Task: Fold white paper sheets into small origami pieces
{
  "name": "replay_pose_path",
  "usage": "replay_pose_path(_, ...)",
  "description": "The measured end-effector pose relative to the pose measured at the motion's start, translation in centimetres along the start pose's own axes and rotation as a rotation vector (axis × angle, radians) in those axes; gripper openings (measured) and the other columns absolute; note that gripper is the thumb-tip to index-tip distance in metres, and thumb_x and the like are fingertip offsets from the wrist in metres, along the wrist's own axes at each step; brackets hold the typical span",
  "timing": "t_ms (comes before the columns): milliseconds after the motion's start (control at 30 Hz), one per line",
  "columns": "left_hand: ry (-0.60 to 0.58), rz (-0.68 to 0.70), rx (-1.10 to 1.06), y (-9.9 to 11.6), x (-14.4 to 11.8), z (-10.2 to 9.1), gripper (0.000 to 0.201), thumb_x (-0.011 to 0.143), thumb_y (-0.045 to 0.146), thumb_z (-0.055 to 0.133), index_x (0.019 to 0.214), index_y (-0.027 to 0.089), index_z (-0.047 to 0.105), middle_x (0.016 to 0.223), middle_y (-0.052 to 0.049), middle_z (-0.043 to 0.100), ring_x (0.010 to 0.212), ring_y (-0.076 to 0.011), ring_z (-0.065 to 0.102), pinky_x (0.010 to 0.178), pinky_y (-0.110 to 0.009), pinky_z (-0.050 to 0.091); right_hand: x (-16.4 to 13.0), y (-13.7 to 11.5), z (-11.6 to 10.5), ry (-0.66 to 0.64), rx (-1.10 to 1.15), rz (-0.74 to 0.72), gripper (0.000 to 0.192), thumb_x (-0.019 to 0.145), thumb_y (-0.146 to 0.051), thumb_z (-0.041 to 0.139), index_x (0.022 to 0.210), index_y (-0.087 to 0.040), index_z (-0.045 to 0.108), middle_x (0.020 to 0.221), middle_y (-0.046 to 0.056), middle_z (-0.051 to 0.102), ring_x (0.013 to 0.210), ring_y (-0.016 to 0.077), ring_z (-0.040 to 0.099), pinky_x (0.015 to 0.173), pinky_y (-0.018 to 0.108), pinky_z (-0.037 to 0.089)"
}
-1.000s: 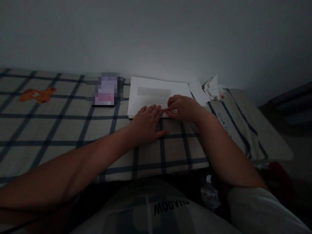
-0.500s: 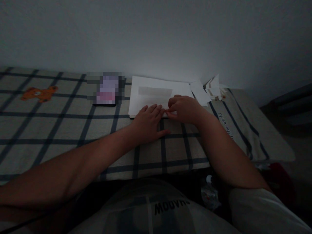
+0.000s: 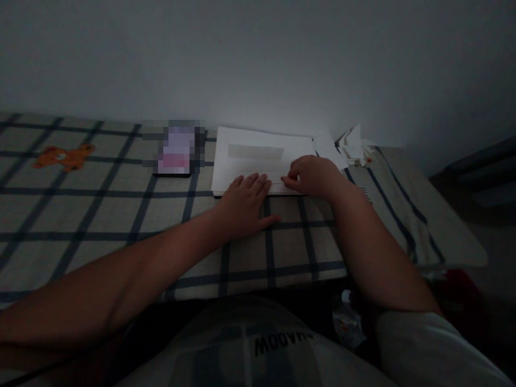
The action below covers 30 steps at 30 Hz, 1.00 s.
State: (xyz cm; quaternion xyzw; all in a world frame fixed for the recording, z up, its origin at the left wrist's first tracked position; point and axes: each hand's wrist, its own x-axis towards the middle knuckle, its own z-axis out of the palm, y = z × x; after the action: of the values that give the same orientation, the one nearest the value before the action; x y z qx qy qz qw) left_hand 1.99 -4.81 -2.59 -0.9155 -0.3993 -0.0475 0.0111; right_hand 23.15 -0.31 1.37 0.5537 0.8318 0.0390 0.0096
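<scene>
A stack of white paper sheets lies on a checked bedcover near the wall. My left hand rests flat, fingers spread, with its fingertips on the near edge of the paper. My right hand sits just to the right of it, fingers curled and pinching or pressing a small strip of paper at the sheet's near edge. The room is dim.
A blurred phone-like object lies left of the paper. A pile of small folded paper pieces sits at the back right by the wall. An orange bear print marks the cover at far left. The bed's edge drops off at right.
My right hand has slid a little to the right along the paper's near edge, away from my left fingertips. My left hand has stayed in place.
</scene>
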Motion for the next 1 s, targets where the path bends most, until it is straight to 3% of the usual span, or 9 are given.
replay_pose_path(167,0.015,-0.032,-0.003,0.2,-0.3,0.1,0.085,0.099,0.065,0.038,0.156,0.003,0.035,0.164,-0.021,0.033,0.151,-0.0356,0.032,0.123,-0.049,0.023,1.1,1.0,1.8,0.113,0.181,0.113,0.039,0.092,-0.044,0.06,0.115,-0.017,0.077,0.103,0.013,0.076,0.096,0.0288,0.068,0.084,0.042,0.052)
replay_pose_path(333,-0.004,-0.05,-0.01,0.3,-0.4,0.1,0.085,0.099,0.065,0.037,0.158,0.004,0.032,0.166,-0.024,0.024,0.155,-0.0348,0.024,0.124,-0.048,0.021,2.1,1.2,3.5,0.179,0.382,0.082,0.033,0.087,-0.036,0.068,0.109,-0.012,0.076,0.104,0.015,0.073,0.09,0.0235,0.067,0.087,0.039,0.052)
replay_pose_path(567,0.059,0.011,-0.045,0.0,-0.1,0.4,0.081,0.099,0.058,0.047,0.159,0.006,0.029,0.167,-0.028,0.018,0.156,-0.0373,0.016,0.125,-0.051,0.021,3.0,1.0,4.3,0.254,0.884,0.154,0.021,0.08,-0.023,0.067,0.1,-0.016,0.064,0.093,0.007,0.072,0.084,0.0183,0.067,0.08,0.033,0.052)
replay_pose_path(667,0.21,0.083,-0.083,-0.5,0.0,-0.2,0.073,0.097,0.05,0.053,0.157,0.011,0.035,0.167,-0.024,0.023,0.156,-0.0367,0.021,0.124,-0.053,0.023,3.2,1.2,4.1,0.293,1.115,0.173,0.015,0.078,-0.024,0.063,0.093,-0.019,0.062,0.09,0.004,0.071,0.079,0.0163,0.064,0.074,0.031,0.05)
replay_pose_path(800,0.692,0.058,-0.221,-2.1,-0.3,-2.2,0.054,0.095,0.051,0.055,0.143,0.025,0.053,0.159,-0.013,0.045,0.148,-0.0311,0.038,0.122,-0.052,0.028,3.1,1.5,3.2,0.34,1.459,0.197,0.016,0.074,-0.029,0.067,0.087,-0.021,0.068,0.085,0.001,0.07,0.077,0.0149,0.062,0.072,0.029,0.05)
replay_pose_path(900,1.028,-0.017,-0.443,-3.9,0.0,-3.5,0.05,0.091,0.052,0.061,0.132,0.023,0.061,0.145,-0.012,0.056,0.136,-0.0291,0.048,0.115,-0.047,0.037,2.7,1.5,2.3,0.318,1.604,0.215,0.014,0.07,-0.029,0.073,0.08,-0.02,0.071,0.08,0.001,0.07,0.076,0.015,0.062,0.072,0.03,0.051)
replay_pose_path(933,1.023,-0.072,-0.592,-4.4,0.4,-3.6,0.052,0.089,0.052,0.064,0.131,0.022,0.062,0.143,-0.012,0.056,0.131,-0.0284,0.051,0.107,-0.044,0.044,2.5,1.5,2.1,0.296,1.626,0.22,0.014,0.069,-0.029,0.075,0.078,-0.02,0.072,0.079,0.002,0.07,0.075,0.0149,0.061,0.072,0.03,0.05)
replay_pose_path(1000,0.781,-0.226,-0.991,-5.0,1.2,-3.7,0.057,0.085,0.052,0.067,0.133,0.023,0.06,0.141,-0.012,0.059,0.109,-0.026,0.065,0.09,-0.04,0.053,2.3,1.2,1.9,0.223,1.636,0.208,0.017,0.068,-0.031,0.079,0.077,-0.019,0.073,0.079,0.003,0.07,0.073,0.0145,0.061,0.071,0.031,0.049)
